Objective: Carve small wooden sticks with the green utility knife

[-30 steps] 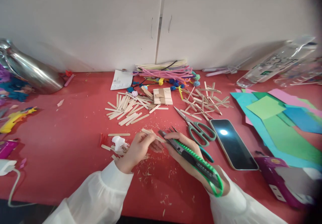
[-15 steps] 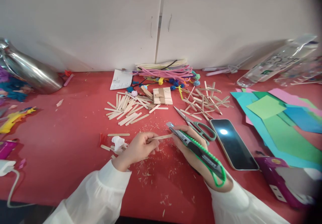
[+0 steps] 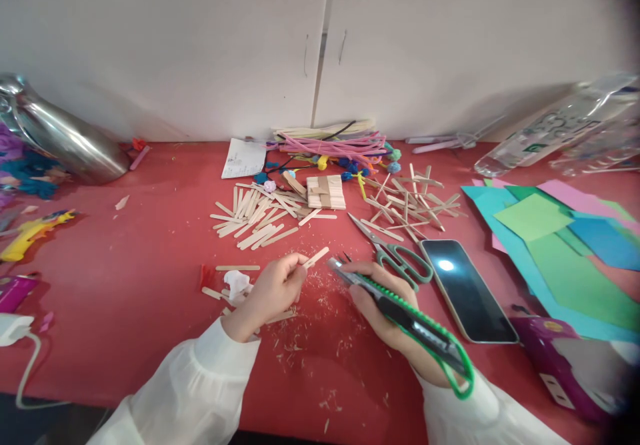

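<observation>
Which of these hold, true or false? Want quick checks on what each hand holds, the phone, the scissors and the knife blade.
1. The left hand holds a wooden craft stick. True.
2. The right hand holds the scissors. False: it grips a green utility knife; the scissors lie on the red table.
3. The phone lies face up. True.
4. The knife blade is cutting into the stick. False: they are apart.

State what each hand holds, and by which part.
Left hand pinches a thin wooden craft stick at its near end; right hand grips a green-and-black utility knife mid-handle.
</observation>
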The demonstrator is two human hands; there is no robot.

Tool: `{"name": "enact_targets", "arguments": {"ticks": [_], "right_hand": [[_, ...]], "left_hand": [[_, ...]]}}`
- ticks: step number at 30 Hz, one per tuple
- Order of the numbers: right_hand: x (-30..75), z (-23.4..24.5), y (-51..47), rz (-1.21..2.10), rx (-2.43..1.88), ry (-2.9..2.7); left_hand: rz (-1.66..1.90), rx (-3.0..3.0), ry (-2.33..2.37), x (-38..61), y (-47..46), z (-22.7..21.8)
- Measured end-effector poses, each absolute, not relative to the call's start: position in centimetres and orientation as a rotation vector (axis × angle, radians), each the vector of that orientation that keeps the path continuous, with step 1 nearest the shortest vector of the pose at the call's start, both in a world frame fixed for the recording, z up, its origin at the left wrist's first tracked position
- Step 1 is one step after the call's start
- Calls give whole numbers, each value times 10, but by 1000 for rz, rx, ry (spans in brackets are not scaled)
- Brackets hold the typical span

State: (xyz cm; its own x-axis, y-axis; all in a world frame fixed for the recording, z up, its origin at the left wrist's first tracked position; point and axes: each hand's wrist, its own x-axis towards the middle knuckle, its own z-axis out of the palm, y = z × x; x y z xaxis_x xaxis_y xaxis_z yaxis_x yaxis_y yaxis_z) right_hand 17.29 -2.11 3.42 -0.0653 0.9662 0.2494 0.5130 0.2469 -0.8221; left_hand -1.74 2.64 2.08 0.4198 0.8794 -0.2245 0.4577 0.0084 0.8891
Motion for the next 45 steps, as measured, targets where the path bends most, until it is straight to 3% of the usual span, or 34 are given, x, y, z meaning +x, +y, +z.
{"name": "enact_targets", "arguments": {"ticks": [18, 23, 30, 37, 45], "right_hand": [[164, 16, -14, 266, -1093, -1928], [163, 17, -17, 320, -1127, -1907], [149, 34, -33, 778, -1406, -1510], [148, 44, -33, 924, -1388, -1435], [143, 16, -35, 692, -1363, -1435]], "left_hand": [[548, 1682, 1139, -17, 24, 19], [565, 1771, 1156, -16, 23, 16], [685, 1859, 1165, -8, 11, 17], [745, 1796, 1214, -3, 6, 14], [759, 1762, 1213, -7, 9, 13]]}}
